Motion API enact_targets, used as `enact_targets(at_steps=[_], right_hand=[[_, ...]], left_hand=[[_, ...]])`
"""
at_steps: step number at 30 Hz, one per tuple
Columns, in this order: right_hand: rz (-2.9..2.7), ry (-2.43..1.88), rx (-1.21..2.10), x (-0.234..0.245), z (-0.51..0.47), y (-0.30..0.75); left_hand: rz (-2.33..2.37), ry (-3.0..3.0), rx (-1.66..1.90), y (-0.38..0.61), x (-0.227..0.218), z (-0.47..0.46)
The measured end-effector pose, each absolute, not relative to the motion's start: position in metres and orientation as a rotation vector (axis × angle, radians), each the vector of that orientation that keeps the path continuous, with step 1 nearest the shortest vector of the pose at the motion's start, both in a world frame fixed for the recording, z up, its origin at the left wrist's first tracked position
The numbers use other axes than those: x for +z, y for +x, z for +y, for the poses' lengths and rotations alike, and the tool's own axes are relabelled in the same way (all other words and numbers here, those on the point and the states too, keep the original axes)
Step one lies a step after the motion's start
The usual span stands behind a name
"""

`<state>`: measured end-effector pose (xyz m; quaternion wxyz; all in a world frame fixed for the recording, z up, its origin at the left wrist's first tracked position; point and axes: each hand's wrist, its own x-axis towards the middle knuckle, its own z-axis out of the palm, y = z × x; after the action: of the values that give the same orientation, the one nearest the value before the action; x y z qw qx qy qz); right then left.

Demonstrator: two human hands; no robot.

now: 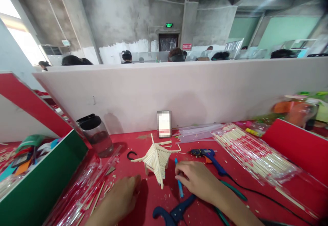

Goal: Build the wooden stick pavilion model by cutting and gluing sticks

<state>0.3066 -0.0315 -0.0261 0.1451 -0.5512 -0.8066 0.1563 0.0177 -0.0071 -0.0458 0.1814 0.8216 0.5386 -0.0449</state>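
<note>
A small model built of pale wooden sticks [156, 160] stands on the red table [256, 198]. My right hand [197, 181] rests just right of it, fingers curled on a blue pen-like tool [179, 181] lying on the table. My left hand [120, 198] lies on the table to the lower left of the model, fingers bent down; whether it holds anything is hidden. A blue glue gun [208, 156] with a black cord lies behind my right hand.
A dark-lidded clear jar [96, 135] stands at the back left. Packs of wooden sticks [252, 154] lie at the right and more packs [84, 188] at the left. Blue-handled cutters [174, 212] lie near me. A white partition [179, 89] closes the back; a green-sided box [43, 181] stands at the left.
</note>
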Motion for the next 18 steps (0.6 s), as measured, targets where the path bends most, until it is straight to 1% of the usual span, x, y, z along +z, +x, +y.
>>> enact_targets(at_steps=[5, 8, 13, 15, 18], right_hand=[[-2.295, -1.597, 0.529, -0.022, -0.034, 0.306], [-2.254, -1.583, 0.636, -0.017, -0.036, 0.306], [-2.259, -1.405, 1.006, -0.006, -0.043, 0.302], [-2.25, -1.319, 1.193, -0.004, -0.047, 0.296], [-2.126, -1.306, 1.415, -0.009, -0.056, 0.281]], left_hand=[[1.52, 2.301, -0.205, 0.022, -0.03, -0.009], [1.453, 2.186, -0.102, 0.019, -0.015, -0.011], [1.181, 1.981, -0.01, 0.013, 0.009, -0.017], [1.051, 1.811, 0.037, 0.015, 0.01, -0.019], [0.887, 1.494, 0.105, 0.023, 0.002, -0.02]])
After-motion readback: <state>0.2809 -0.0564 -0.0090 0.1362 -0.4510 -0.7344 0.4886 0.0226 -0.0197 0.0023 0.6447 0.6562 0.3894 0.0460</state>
